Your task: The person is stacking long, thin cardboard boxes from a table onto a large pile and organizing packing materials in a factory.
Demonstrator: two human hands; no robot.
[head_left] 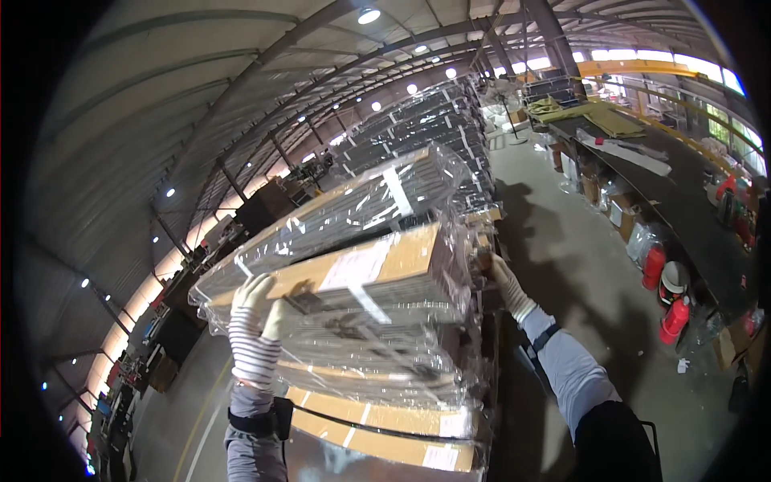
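A long bundle of flat dark slats in clear plastic film [401,277] lies on top of a stack of similar bundles, with a cardboard top sheet and a white paper label [353,265]. My left hand [261,301], in a pale glove with a striped cuff, grips the bundle's near edge at its left part, thumb apart from the fingers. At the right end, my gloved right hand [504,279] reaches to the side of the stack beside a small brown block [483,251]. Its fingertips are hidden there. Another wrapped bundle [345,205] lies just behind.
Further wrapped stacks [418,128] extend away ahead. Right of an aisle [546,217] stands a long dark workbench [675,185], with red fire extinguishers [675,320] and boxes along its foot. Lower cardboard-covered bundles [385,430] jut out nearest me. Machinery [173,325] lines the left side.
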